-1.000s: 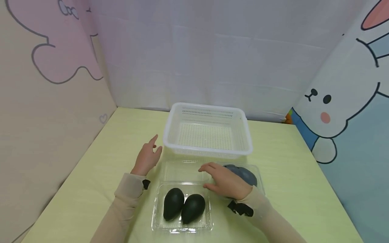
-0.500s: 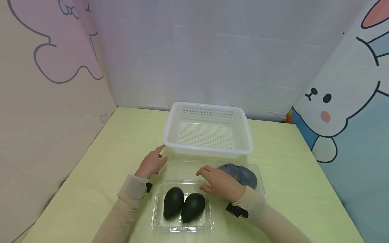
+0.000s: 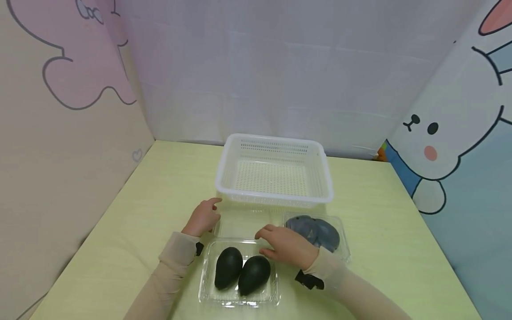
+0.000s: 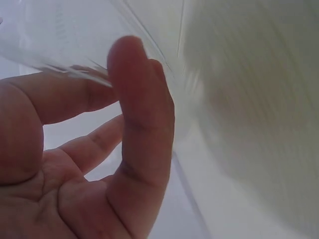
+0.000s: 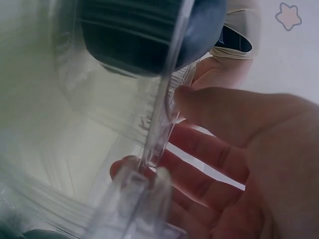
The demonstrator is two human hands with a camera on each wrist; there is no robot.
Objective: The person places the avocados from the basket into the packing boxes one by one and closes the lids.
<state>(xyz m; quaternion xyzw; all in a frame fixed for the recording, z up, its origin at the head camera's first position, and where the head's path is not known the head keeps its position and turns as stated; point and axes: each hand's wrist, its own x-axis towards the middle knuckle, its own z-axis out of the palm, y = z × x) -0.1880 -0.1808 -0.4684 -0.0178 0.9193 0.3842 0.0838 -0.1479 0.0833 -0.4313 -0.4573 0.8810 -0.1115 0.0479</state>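
Note:
An opened clear plastic clamshell box (image 3: 204, 284) lies on the table with two dark avocados (image 3: 229, 268) in its base. Its clear lid (image 3: 236, 224) is folded back toward the basket. My left hand (image 3: 202, 218) pinches the lid's left edge between thumb and fingers, as the left wrist view shows. On the other side, my right hand (image 3: 290, 244) holds the box's edge near the hinge, thumb on one face and curled fingers on the other. In the right wrist view, an avocado (image 5: 134, 35) shows through the clear plastic.
A white perforated plastic basket (image 3: 276, 195) stands behind the box. To the right, partly behind my right hand, sits a second clear box (image 3: 344, 246) with greyish, dark rounded things (image 3: 328, 234) seen through its plastic. Printed cloth walls enclose the yellow table (image 3: 392, 249).
My left hand has moved right and nearer to reach the lid's edge. My right hand has shifted slightly left, baring more of the second box. The avocados have stayed in place.

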